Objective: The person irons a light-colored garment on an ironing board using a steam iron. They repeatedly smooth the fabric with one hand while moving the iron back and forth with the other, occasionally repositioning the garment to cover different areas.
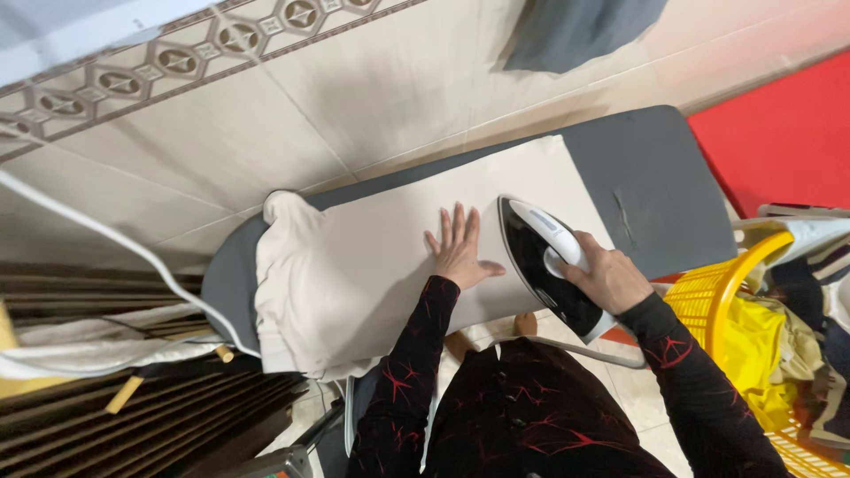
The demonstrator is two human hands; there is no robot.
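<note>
- Black sleeves (416, 372) with thin red marks fill the bottom of the view, both arms reaching up onto the board (651, 177).
- Right hand (611, 279) is wrapped around the white handle of the iron (540, 261), fingers curled shut over it; the thumb side cannot be seen.
- Iron is black and white, its tip pointing toward the far edge of the board, its heel at the near edge; it sits on the cloth (372, 257), near the cloth's right end.
- Left hand (459, 250) lies flat on the cloth just beside the iron's left side, fingers spread and pointing toward the far edge, thumb stretched toward the iron; it holds nothing and only presses down.
- Cloth is pale beige and covers the middle of the board from near edge to far edge; its left end is bunched into folds and hangs over the near edge close to the board's rounded left end.
- Board's grey cover shows bare at the right end and at the rounded left tip.
- Grey cord (575, 350) runs from the iron's heel under the near edge.
- Yellow basket (717, 296) stands on the floor beyond the board's right near corner; yellow, white and dark clothes (797, 319) are heaped in it.
- White cable (115, 243) crosses the tiled wall at left.
</note>
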